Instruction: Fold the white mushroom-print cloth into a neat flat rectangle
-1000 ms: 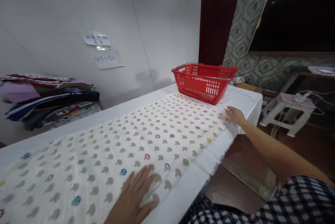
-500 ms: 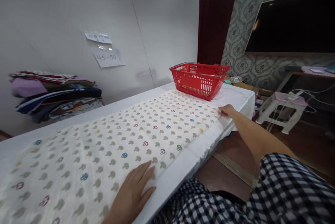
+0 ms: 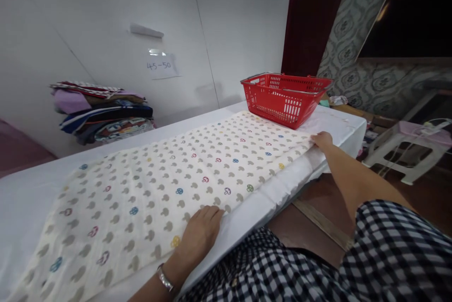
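A cream cloth (image 3: pixel 158 175) printed with grey and coloured mushrooms lies spread along the table. At its near edge my left hand (image 3: pixel 204 226) is closed, the fingers bunched together on the fabric, with a metal bracelet (image 3: pixel 165 279) at the wrist. Farther along that same edge, my right hand (image 3: pixel 322 139) pinches the cloth's far right corner and lifts it slightly, so the fabric creases there. Its fingertips are partly hidden.
A red plastic basket (image 3: pixel 282 99) stands on the white-covered table (image 3: pixel 342 123), close to the cloth's far end. Against the wall sits a stack of folded clothes (image 3: pixel 106 114). Right of the table is a pink-topped stool (image 3: pixel 409 132) with cables on it.
My left hand has gone from lying flat with spread fingers to closing on the near edge. My right hand keeps its hold on the corner. The view has turned left.
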Demonstrator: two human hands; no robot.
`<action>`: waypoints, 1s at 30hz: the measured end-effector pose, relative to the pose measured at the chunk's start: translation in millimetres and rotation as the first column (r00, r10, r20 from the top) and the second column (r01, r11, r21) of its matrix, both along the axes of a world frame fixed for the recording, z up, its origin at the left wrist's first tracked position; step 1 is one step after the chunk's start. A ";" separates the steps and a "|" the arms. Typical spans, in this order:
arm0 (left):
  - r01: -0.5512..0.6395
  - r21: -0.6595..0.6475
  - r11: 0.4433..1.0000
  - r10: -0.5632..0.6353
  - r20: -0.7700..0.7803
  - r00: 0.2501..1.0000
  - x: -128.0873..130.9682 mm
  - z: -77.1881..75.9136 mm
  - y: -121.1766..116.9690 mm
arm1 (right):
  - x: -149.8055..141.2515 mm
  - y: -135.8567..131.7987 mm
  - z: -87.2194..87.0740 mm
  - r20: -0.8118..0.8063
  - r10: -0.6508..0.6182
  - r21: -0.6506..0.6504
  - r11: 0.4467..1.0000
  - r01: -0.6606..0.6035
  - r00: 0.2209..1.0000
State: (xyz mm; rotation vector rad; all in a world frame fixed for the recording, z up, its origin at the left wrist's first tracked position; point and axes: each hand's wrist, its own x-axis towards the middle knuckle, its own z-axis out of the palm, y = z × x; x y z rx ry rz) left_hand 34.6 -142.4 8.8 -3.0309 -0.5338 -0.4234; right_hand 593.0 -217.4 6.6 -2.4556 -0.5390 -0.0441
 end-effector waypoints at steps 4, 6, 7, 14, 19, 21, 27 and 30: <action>0.006 -0.033 0.999 -0.007 -0.025 1.000 -2.0 -0.4 -1.5 | -3.9 -7.0 -5.4 -0.004 -0.058 -0.080 0.995 0.058 0.998; 0.014 -0.056 0.998 -0.017 -0.055 0.998 -3.1 0.9 -3.2 | -7.4 -9.3 -6.3 0.000 -0.066 -0.102 0.993 0.065 0.998; 0.013 -0.067 0.998 -0.017 -0.059 0.998 -3.3 1.9 -4.3 | -9.8 -9.8 -5.8 0.011 -0.061 -0.112 0.992 0.062 0.998; 0.022 -0.115 0.993 -0.017 0.043 0.999 19.7 8.0 -9.2 | -87.3 13.1 4.9 0.295 0.451 -0.232 0.889 -0.394 0.843; 0.064 -0.117 0.991 -0.065 0.002 0.998 55.4 -2.2 -2.4 | -187.0 23.9 -3.8 0.051 0.838 -0.382 0.518 -0.765 0.543; 0.083 -0.130 0.988 -0.090 -0.049 0.995 61.9 -9.0 0.1 | -207.3 18.6 -7.3 -0.011 0.892 -0.430 0.403 -0.808 0.451; 0.076 -0.160 0.984 -0.087 -0.068 0.994 61.0 -15.3 1.8 | -208.5 11.5 -2.9 -0.023 0.899 -0.452 0.380 -0.807 0.436; 0.080 -0.157 0.984 -0.088 -0.048 0.995 61.3 -14.0 1.3 | -206.3 13.2 -2.6 0.020 0.890 -0.479 0.409 -0.777 0.456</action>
